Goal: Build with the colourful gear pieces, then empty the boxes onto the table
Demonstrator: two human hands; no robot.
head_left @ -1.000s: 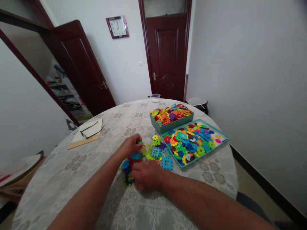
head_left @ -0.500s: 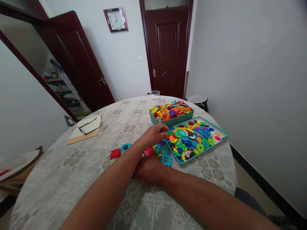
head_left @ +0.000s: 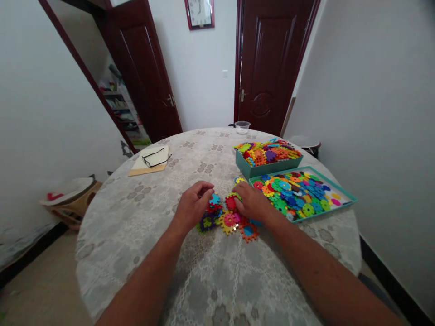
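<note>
My left hand [head_left: 194, 206] curls at the left side of a cluster of colourful plastic gear pieces, its thumb and fingers against a red piece topped with a blue gear piece [head_left: 215, 199]. My right hand [head_left: 253, 201] is closed at the right side, fingertips and thumb on a red square toothed piece [head_left: 231, 202]. Between and below the hands lie a yellow gear piece with a red centre [head_left: 229, 220], a purple piece [head_left: 207, 222] and an orange piece with a blue centre [head_left: 248, 231]. My fingers partly hide the pieces they touch.
A shallow tray [head_left: 353, 199] of small flower-shaped discs lies to the right. Behind it stands a green box [head_left: 251, 171] heaped with toothed pieces. Glasses [head_left: 156, 158] rest on paper at the left. A clear plastic bowl [head_left: 242, 127] sits at the far table edge.
My left hand has come back from the tray to the left side of the cluster. My right hand has moved right, uncrossing my arms. The view has turned to the left.
</note>
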